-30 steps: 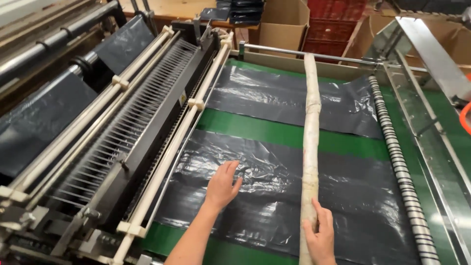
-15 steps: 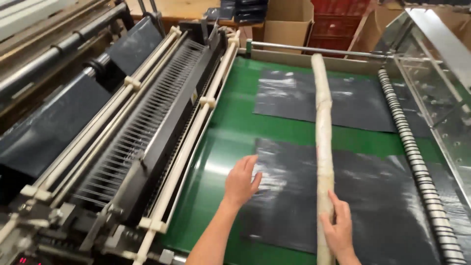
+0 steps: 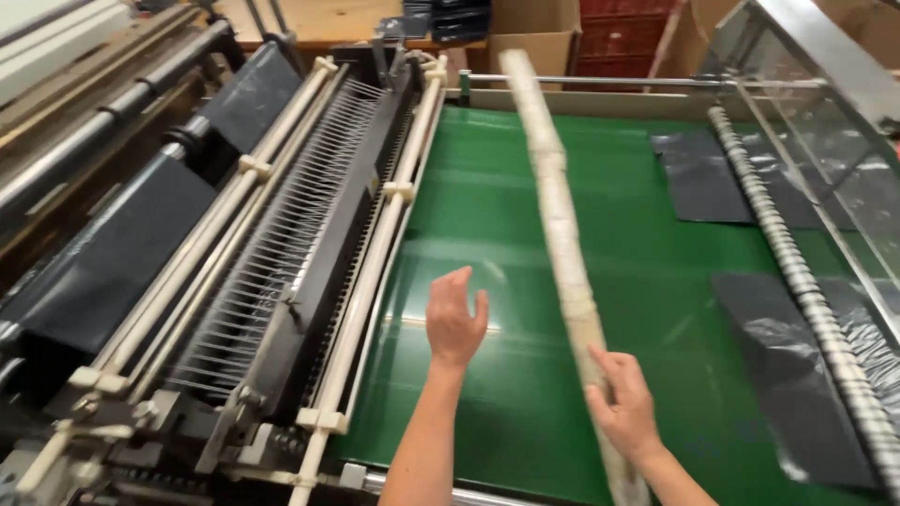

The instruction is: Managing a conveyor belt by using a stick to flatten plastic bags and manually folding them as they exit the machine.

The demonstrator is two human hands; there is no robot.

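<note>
Over the green table [image 3: 487,215], the right hand [image 3: 621,405] gripped the long wrapped pole [image 3: 555,197] at 5 o'clock while the left hand [image 3: 455,319] hovered open at 6, best kept flat and clear of the black bags [image 3: 797,375] at 3.

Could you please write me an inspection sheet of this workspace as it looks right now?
Surface: green conveyor belt, glossy, mostly bare in the middle.
Job's things: long pale wrapped bar lying lengthwise over the belt; dark plastic sheets at the right side, partly under a ribbed roller.
Clutter: nothing seen on the belt.
Hands: left hand open, fingers spread, above the belt and touching nothing; right hand resting on the bar's near end.
Cables: nothing seen.
Surroundings: machine frame with white rails and a comb of thin wires on the left; cardboard boxes and red crates behind.
</note>
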